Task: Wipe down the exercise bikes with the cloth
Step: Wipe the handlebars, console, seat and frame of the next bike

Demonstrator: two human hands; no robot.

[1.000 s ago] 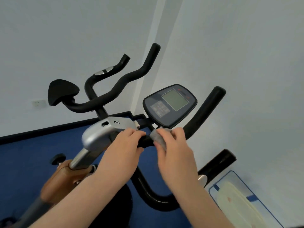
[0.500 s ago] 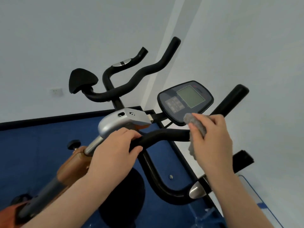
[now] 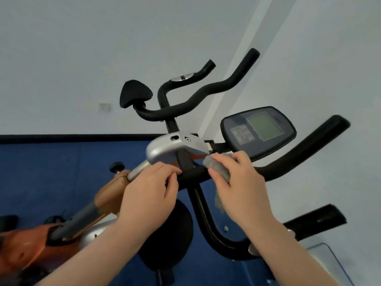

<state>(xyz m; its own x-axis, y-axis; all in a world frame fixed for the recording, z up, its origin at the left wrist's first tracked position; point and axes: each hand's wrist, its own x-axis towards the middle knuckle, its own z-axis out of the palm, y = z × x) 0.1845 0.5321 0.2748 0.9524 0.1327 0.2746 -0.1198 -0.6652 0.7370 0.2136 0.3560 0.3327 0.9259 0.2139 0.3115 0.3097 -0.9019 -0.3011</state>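
Two hands are working at the nearer exercise bike (image 3: 127, 203) in the middle of the frame. The left hand (image 3: 150, 195) is curling its fingers round the black handlebar (image 3: 288, 162), gripping it just left of the stem, close under the silver housing (image 3: 171, 147). The right hand (image 3: 241, 186) is sitting just to the right of it, the two hands near each other but not touching, with a bare stretch of bar between them. The right hand is clutching a grey cloth (image 3: 218, 167), bunched under the fingers and pressing against the top of the bar; a loose end of the cloth is hanging down below the palm.

Right of centre, above the right hand, the dark console (image 3: 257, 131) with its pale green screen is tilting toward the viewer. The right arm of the handlebar is rising toward the right edge of the frame. Lower centre, the black saddle (image 3: 171, 240) is showing between the two forearms, and the orange frame is running off to the lower left.

Behind, in the upper middle of the frame, a second bike's handlebar (image 3: 195, 98) and saddle (image 3: 135, 93) are standing against the white wall (image 3: 82, 48). A wall socket (image 3: 104, 106) is sitting to their left. The blue floor (image 3: 51, 172) is filling the left side below the dark skirting.
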